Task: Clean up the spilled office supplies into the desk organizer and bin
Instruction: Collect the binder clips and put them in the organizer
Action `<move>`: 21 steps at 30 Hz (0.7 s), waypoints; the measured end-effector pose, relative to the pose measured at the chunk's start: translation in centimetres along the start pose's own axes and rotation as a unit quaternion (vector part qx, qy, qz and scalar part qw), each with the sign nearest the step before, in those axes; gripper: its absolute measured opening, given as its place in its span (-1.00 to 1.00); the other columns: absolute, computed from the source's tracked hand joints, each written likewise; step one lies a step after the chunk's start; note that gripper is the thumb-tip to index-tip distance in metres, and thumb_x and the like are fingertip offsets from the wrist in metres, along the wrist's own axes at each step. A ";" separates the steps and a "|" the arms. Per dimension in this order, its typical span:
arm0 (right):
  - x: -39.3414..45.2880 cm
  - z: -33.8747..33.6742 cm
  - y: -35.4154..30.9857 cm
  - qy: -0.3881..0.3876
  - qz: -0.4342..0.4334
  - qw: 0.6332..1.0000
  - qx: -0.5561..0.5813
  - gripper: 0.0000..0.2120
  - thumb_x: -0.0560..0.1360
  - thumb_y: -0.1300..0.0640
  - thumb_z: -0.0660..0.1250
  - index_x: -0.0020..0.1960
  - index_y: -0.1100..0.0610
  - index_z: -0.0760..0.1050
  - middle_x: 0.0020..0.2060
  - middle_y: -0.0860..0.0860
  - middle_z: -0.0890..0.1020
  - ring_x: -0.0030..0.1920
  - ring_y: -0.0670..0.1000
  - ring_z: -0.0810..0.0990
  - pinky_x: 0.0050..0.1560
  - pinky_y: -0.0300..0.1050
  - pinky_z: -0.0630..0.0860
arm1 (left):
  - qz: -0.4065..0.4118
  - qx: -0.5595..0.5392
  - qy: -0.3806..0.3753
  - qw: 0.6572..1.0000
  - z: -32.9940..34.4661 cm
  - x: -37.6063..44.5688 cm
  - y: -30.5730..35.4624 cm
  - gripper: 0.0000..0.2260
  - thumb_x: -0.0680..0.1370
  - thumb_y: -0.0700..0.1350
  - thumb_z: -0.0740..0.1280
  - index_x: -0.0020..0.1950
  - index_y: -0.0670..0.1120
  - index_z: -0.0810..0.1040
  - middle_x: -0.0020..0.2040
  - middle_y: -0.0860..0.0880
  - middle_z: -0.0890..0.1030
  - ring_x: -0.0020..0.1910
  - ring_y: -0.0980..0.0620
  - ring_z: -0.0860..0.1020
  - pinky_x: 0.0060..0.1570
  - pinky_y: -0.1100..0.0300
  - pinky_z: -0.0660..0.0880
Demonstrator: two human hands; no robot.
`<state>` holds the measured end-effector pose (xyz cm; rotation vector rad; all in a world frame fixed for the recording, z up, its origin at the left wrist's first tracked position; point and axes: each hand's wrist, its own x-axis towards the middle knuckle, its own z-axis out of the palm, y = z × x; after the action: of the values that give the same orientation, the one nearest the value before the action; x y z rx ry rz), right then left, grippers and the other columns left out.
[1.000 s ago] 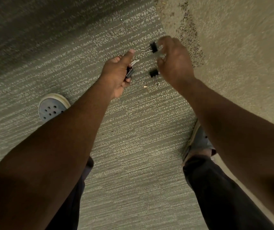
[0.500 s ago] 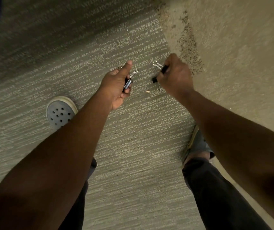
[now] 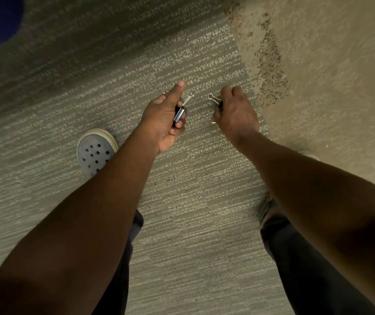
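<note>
A person is standing over striped carpet (image 3: 182, 223) and gathering spilled binder clips, so the picking-up step looks to be under way, with the drop-off not yet begun. The left hand (image 3: 162, 120) is curling its fingers round a small bunch of clips (image 3: 180, 111), the wire handles poking out past the knuckles while the thumb is pointing straight ahead. The right hand (image 3: 235, 111) is pinching another binder clip (image 3: 214, 101) between thumb and fingertips, its silver loop sticking out to the left; whether that clip is touching the carpet or already clear of it cannot be told. A small pale scrap (image 3: 213, 121) is lying on the carpet just below the right hand. A grey clog (image 3: 95, 152) is showing by the left arm. Neither the desk organizer nor the bin is showing here, so the next move is probably calling for passing the right hand's clip across to the left, checking the floor for strays, then carrying the lot to wherever the organizer is sitting
</note>
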<state>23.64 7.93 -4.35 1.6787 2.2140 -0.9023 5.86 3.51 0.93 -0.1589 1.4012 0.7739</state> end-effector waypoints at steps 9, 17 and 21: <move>-8.5 -10.9 -5.0 0.030 0.175 0.955 0.238 -0.81 0.45 0.05 0.43 -0.09 -0.03 0.40 -0.27 -0.10 0.57 -0.31 -0.14 0.55 -0.43 -0.40 0.39 | -0.025 -0.061 -0.059 0.996 -0.4 -12.5 3.9 -0.64 0.40 0.21 0.47 -0.32 0.00 0.43 -0.46 0.00 0.44 -0.60 0.15 0.31 -0.67 0.36 0.23; -17.2 -26.6 -16.6 0.000 0.186 0.886 0.424 -0.83 0.32 0.16 0.49 -0.27 0.02 0.49 -0.39 0.05 0.59 -0.42 -0.12 0.48 -0.27 -0.21 0.48 | 0.034 -0.096 -0.057 0.993 0.2 -30.3 15.2 -0.67 0.37 0.08 0.42 -0.37 -0.10 0.38 -0.49 -0.12 0.33 -0.68 0.10 0.24 -0.63 0.46 0.18; -19.0 -34.9 -24.6 0.001 0.126 0.857 0.499 -0.83 0.32 0.29 0.48 -0.25 0.09 0.52 -0.40 0.03 0.60 -0.38 -0.06 0.51 -0.24 -0.12 0.48 | 0.092 -0.091 -0.077 0.989 0.1 -38.4 21.6 -0.65 0.52 -0.01 0.28 -0.41 -0.14 0.35 -0.53 -0.12 0.30 -0.70 0.14 0.24 -0.60 0.44 0.25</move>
<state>13.38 9.48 41.21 2.2340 1.4678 -2.1805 -5.28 4.76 43.55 -0.1084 1.2096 1.0465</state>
